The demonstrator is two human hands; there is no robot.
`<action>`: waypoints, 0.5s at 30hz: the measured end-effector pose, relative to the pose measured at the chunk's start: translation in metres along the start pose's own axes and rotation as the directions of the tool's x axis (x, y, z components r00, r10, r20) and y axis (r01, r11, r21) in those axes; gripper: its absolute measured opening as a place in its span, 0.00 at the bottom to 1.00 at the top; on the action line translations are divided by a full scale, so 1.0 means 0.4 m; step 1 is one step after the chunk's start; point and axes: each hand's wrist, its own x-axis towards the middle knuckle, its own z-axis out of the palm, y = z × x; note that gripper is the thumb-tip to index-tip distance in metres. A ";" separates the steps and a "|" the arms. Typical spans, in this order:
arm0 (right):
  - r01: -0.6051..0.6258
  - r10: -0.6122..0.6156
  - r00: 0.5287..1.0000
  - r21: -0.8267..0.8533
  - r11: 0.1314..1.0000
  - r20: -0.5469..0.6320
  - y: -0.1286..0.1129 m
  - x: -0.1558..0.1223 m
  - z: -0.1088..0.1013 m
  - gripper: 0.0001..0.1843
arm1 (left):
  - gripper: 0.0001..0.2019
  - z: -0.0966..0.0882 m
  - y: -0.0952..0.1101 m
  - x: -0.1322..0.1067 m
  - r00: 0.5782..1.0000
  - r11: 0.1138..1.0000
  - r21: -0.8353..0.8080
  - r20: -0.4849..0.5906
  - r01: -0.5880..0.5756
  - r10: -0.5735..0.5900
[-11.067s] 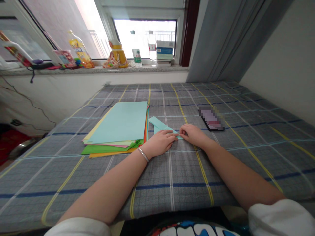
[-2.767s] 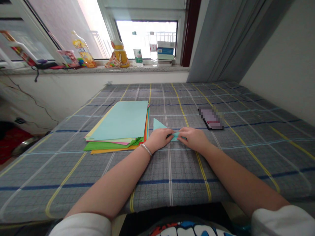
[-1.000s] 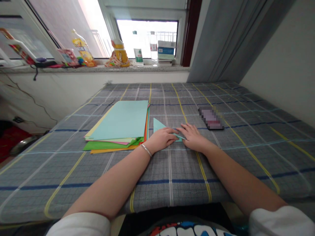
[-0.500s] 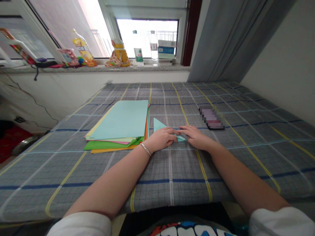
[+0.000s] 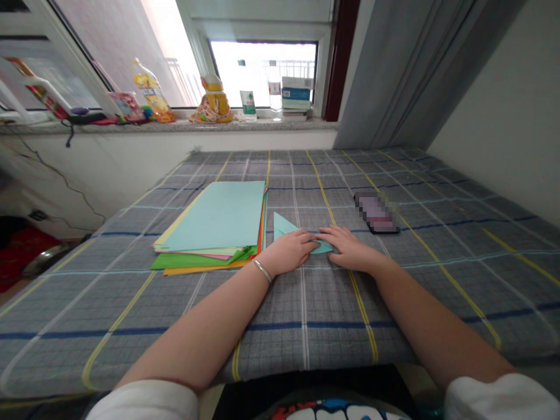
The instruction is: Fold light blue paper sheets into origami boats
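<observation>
A folded piece of light-blue paper (image 5: pixel 283 224) lies on the plaid cloth, its pointed left corner showing past my left hand. My left hand (image 5: pixel 291 251) is closed over the middle of the paper, fingers bent and pressed on it. From the other side, my right hand (image 5: pixel 345 246) holds the paper's right end, thumb and fingers around its tip. The fingertips of both hands meet above the paper. Much of the folded sheet is hidden beneath them, so its exact folds cannot be made out.
Left of my hands rests a stack of coloured paper (image 5: pixel 219 216), light blue on top. A phone (image 5: pixel 376 213) with a blurred screen lies to the right on the plaid cloth (image 5: pixel 271 344). Bottles (image 5: pixel 151 90) and boxes (image 5: pixel 296 93) line the windowsill.
The whole scene sits slightly lower as the view tilts. My right thumb and left fingers have shifted a little on the paper; more of its right end shows.
</observation>
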 end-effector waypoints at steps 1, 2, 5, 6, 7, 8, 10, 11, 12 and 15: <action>0.001 -0.001 1.000 0.004 1.000 -0.003 0.000 0.000 0.001 0.34 | 0.13 0.000 0.001 0.001 1.000 1.000 -0.001 0.000 0.004 -0.004; 0.002 -0.002 1.000 0.009 1.000 -0.007 0.000 0.001 0.001 0.33 | 0.13 0.001 0.002 0.001 1.000 1.000 -0.006 -0.003 0.009 -0.009; 0.001 -0.001 1.000 0.018 1.000 -0.009 -0.001 0.001 0.002 0.32 | 0.11 0.002 0.002 0.001 1.000 0.999 -0.041 -0.016 0.023 -0.024; -0.001 0.001 1.000 0.015 1.000 -0.006 -0.001 0.001 0.001 0.32 | 0.10 0.001 0.001 0.001 0.999 0.998 -0.058 -0.021 0.025 -0.027; -0.003 0.003 1.000 0.011 1.000 -0.002 0.000 0.001 0.001 0.33 | 0.10 -0.001 0.001 0.000 0.999 0.997 -0.077 -0.026 0.026 -0.028; -0.002 0.002 1.000 0.006 1.000 0.001 0.000 0.000 0.000 0.34 | 0.09 -0.003 0.000 0.000 0.999 0.995 -0.098 -0.033 0.025 -0.028; 0.011 -0.011 1.000 0.010 1.000 0.005 0.003 0.000 -0.003 0.37 | 0.10 -0.008 0.000 -0.002 0.998 0.988 -0.150 -0.052 0.024 -0.032; 0.019 -0.019 1.000 0.022 1.000 0.006 0.005 0.000 -0.005 0.37 | 0.10 -0.010 0.000 -0.002 0.998 0.983 -0.184 -0.060 0.025 -0.037; 0.026 -0.026 1.000 0.040 0.999 0.003 0.008 0.001 -0.007 0.36 | 0.10 -0.011 -0.002 -0.003 0.997 0.974 -0.225 -0.064 0.026 -0.041; 0.028 -0.023 0.998 0.119 0.992 -0.050 0.013 0.007 -0.010 0.28 | 0.12 -0.009 -0.011 -0.005 0.996 0.925 -0.376 -0.048 0.056 -0.080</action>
